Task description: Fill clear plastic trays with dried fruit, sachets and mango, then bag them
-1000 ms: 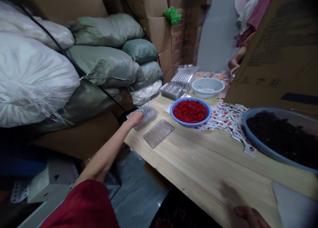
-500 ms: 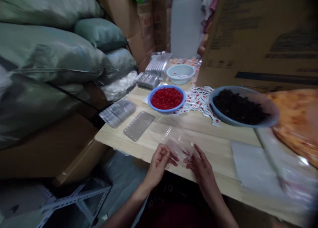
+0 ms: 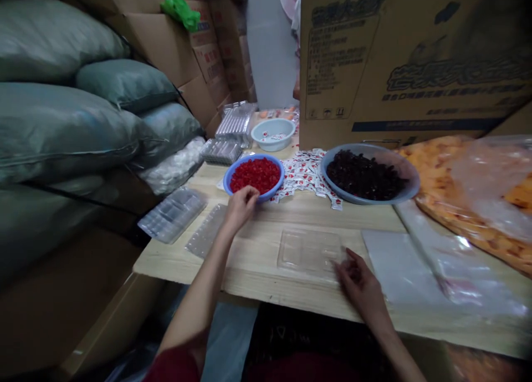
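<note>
A clear plastic tray point(image 3: 310, 251) lies flat on the wooden table point(image 3: 253, 260) in front of me. My right hand point(image 3: 358, 276) is at its right edge, thumb and fingers apart, holding nothing I can see. My left hand point(image 3: 242, 204) reaches to the near rim of a blue bowl point(image 3: 281, 187) filled with red pieces point(image 3: 255, 174). Its fingers are pinched together at the rim; what they hold, if anything, is too small to tell.
Small printed packets point(image 3: 303, 171) lie between the red bowl and a bowl of dark pieces point(image 3: 366, 174). Stacked clear trays point(image 3: 173, 213) are at the left. A large carton point(image 3: 399, 55) stands behind; plastic bags point(image 3: 399, 260) lie right.
My left hand has moved forward and left to the bowl of red pieces. The clear tray, earlier between both hands, now lies flat on the table. The view has turned to the right.
</note>
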Demonstrator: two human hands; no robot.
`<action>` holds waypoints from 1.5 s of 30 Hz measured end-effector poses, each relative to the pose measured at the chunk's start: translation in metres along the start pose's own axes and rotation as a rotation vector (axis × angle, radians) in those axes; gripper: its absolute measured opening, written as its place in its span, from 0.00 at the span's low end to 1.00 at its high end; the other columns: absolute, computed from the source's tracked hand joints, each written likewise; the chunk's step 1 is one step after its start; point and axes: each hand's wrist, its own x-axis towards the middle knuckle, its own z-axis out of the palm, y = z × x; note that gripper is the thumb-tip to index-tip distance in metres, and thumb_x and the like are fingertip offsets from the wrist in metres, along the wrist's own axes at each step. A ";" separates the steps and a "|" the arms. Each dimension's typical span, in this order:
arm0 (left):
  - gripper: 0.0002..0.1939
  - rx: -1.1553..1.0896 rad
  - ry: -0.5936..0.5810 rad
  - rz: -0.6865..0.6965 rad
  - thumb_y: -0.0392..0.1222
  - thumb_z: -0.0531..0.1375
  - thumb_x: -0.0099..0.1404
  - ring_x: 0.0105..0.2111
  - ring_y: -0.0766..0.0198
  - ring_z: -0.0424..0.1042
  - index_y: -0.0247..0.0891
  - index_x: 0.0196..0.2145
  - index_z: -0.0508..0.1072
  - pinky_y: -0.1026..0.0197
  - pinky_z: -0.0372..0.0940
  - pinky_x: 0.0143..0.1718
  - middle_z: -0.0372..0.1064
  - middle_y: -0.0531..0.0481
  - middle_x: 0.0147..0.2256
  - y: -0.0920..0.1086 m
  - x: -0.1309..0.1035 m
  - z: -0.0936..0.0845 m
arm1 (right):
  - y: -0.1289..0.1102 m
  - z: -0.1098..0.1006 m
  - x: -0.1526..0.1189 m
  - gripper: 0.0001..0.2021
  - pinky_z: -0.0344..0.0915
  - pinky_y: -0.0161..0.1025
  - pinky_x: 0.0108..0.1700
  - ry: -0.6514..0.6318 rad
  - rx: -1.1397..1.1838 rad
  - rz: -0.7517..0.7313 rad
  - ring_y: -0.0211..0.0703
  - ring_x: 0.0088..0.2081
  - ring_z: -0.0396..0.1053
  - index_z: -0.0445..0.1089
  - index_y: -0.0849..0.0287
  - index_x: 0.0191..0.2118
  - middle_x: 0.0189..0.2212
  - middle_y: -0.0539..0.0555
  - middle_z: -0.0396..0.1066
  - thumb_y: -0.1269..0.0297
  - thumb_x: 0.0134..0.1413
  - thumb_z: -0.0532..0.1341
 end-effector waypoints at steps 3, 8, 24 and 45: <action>0.09 0.227 -0.067 -0.014 0.37 0.57 0.64 0.45 0.56 0.74 0.37 0.39 0.76 0.58 0.64 0.49 0.77 0.43 0.43 -0.004 0.072 0.025 | -0.004 -0.010 -0.006 0.28 0.71 0.44 0.40 0.017 -0.194 -0.082 0.45 0.36 0.70 0.66 0.60 0.58 0.42 0.58 0.70 0.47 0.59 0.61; 0.03 0.284 -0.184 -0.076 0.35 0.61 0.57 0.40 0.51 0.76 0.35 0.30 0.76 0.57 0.66 0.43 0.78 0.39 0.35 -0.019 0.119 0.064 | -0.033 -0.043 0.009 0.17 0.70 0.45 0.45 0.050 -0.318 -0.166 0.48 0.43 0.71 0.73 0.57 0.49 0.45 0.59 0.71 0.53 0.63 0.57; 0.17 -0.335 0.123 0.007 0.50 0.56 0.67 0.33 0.61 0.73 0.38 0.44 0.76 0.60 0.69 0.37 0.75 0.48 0.36 0.006 0.031 0.061 | -0.056 -0.060 0.305 0.08 0.65 0.45 0.47 0.075 -0.817 -0.119 0.52 0.42 0.70 0.74 0.66 0.33 0.37 0.66 0.74 0.81 0.50 0.59; 0.13 -0.121 -0.042 0.404 0.41 0.54 0.71 0.46 0.57 0.69 0.41 0.44 0.77 0.53 0.64 0.50 0.73 0.43 0.42 0.061 -0.034 0.133 | -0.022 0.000 0.086 0.08 0.61 0.43 0.42 -0.259 -0.453 -0.550 0.48 0.39 0.68 0.75 0.58 0.34 0.33 0.56 0.73 0.73 0.60 0.59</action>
